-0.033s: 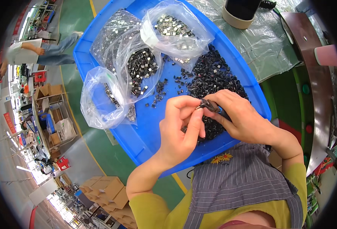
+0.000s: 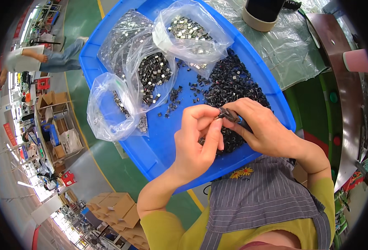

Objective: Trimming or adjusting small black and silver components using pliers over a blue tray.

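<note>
Over a blue plastic tub (image 2: 150, 156), my two hands meet near its close edge. My right hand (image 2: 264, 127) wraps round small dark pliers (image 2: 230, 116), whose handle shows some blue. The pliers' jaws reach to the fingertips of my left hand (image 2: 198, 139). Thumb and forefinger there pinch a tiny piece, mostly hidden, at the jaws. Beneath and beyond the hands lies a heap of small black parts (image 2: 238, 83). Clear plastic bags (image 2: 111, 118) in the tub hold more small pieces, some black and some with shiny metallic faces.
A tape roll (image 2: 259, 21) with a dark object in it stands on plastic sheeting (image 2: 288, 50) beyond the tub. A brown curved ledge (image 2: 332, 62) runs along the right. Cardboard boxes (image 2: 119, 208) and a shelf lie left, where another person (image 2: 38, 58) shows.
The other person at the far left has shifted slightly. My hands and the pliers keep practically the same pose.
</note>
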### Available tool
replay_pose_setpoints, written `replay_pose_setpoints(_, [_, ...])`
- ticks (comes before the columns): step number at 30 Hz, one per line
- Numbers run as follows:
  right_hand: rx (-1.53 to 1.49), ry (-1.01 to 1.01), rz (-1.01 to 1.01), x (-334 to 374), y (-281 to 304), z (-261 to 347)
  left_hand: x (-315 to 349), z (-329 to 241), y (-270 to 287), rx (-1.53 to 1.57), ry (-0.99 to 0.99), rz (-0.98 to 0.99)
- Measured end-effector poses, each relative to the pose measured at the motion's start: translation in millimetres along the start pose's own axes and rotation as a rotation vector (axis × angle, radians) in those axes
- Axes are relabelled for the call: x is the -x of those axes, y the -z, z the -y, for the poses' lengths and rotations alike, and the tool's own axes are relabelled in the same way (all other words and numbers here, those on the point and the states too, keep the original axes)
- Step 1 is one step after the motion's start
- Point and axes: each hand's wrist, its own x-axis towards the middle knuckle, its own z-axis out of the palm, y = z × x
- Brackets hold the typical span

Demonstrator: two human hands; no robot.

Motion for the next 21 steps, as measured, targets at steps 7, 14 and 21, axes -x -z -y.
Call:
replay_pose_setpoints(7, [-0.096, -0.016, 0.013, 0.8, -0.4, -1.5, -2.3, -0.4, -1.7, -0.015, -0.011, 0.007])
replay_pose_setpoints(14, [-0.024, -0.034, 0.029, 2.6, 1.9, -1.2, -2.5, -6.5, -3.5, -0.064, 0.050, -0.018])
replay_pose_setpoints(21, [-0.029, -0.043, 0.024, 3.0, 1.9, 0.0, -2.0, -5.4, -2.7, 0.032, 0.112, -0.023])
